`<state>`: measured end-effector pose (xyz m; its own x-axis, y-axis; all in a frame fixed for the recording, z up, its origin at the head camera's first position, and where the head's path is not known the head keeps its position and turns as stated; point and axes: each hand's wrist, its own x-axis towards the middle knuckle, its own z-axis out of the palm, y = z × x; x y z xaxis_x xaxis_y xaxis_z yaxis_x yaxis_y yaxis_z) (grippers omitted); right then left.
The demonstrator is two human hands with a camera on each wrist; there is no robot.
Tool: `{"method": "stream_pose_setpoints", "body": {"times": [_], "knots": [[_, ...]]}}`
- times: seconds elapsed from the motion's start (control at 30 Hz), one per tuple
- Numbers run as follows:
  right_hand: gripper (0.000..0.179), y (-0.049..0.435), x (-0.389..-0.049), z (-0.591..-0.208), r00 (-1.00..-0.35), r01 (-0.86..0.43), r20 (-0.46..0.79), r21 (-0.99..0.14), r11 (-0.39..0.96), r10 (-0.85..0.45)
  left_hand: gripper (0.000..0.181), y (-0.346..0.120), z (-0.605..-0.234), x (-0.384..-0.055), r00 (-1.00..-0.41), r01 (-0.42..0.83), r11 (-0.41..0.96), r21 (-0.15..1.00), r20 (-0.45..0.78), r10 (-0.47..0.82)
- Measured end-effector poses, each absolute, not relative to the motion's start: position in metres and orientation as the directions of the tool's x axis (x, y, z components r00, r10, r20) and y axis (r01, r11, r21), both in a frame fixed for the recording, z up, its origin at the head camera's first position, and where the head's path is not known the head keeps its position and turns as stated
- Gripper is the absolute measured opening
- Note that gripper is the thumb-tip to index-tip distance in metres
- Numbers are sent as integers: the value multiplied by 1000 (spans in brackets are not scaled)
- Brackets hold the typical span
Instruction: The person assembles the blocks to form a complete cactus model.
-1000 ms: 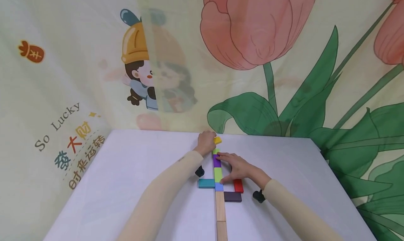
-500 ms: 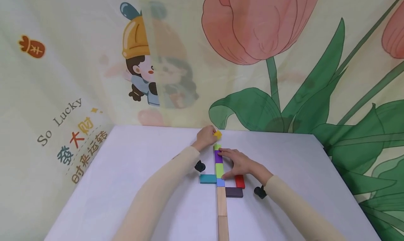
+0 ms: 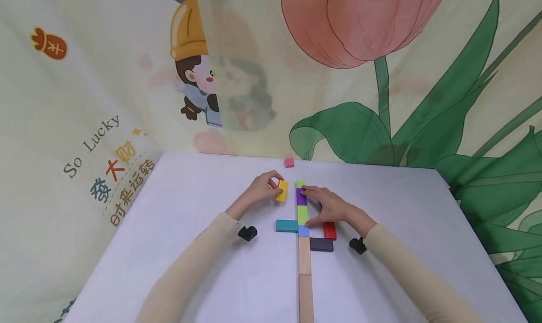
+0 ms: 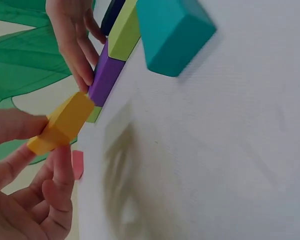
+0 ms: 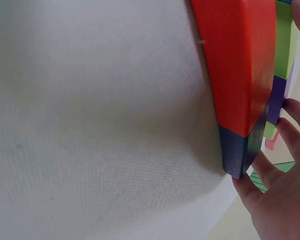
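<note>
My left hand pinches a yellow block between thumb and fingers, left of the far end of a block row. In the left wrist view that yellow block is held clear of the table. My right hand lies along the row's right side. Its fingertips touch the purple block, and its thumb is by the lime green block and blue block. In the right wrist view, other fingertips touch the end of a navy block, hidden under the hand in the head view.
A teal block juts left from the row; a dark block and red block lie right. Wooden blocks continue the row nearer. A pink block sits near the table's far edge. A printed curtain hangs behind.
My left hand has drawn the yellow block back and left from beyond the row's far end, and the pink block shows now. My right hand stays by the row; the head view has tilted down.
</note>
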<state>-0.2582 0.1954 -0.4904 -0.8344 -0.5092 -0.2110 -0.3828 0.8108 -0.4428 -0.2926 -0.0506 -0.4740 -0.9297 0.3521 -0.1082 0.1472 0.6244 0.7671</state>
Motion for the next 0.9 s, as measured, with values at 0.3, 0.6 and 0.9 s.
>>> {"method": "stream_pose_setpoints", "body": {"times": [0.3,0.6,0.9], "knots": [[100,196,-261,-490,-834,-395,-198,-438,808,-515,33,-67,-482,-277,-898,79,598,797,-203,390],[100,195,-260,-488,-842,-389,-190,-435,812,-505,31,-72,-491,-274,-889,103,585,805,-189,416],[100,194,-259,-491,-842,-380,-202,-437,815,-501,26,-73,-501,-273,-894,112,599,793,-183,409]]}}
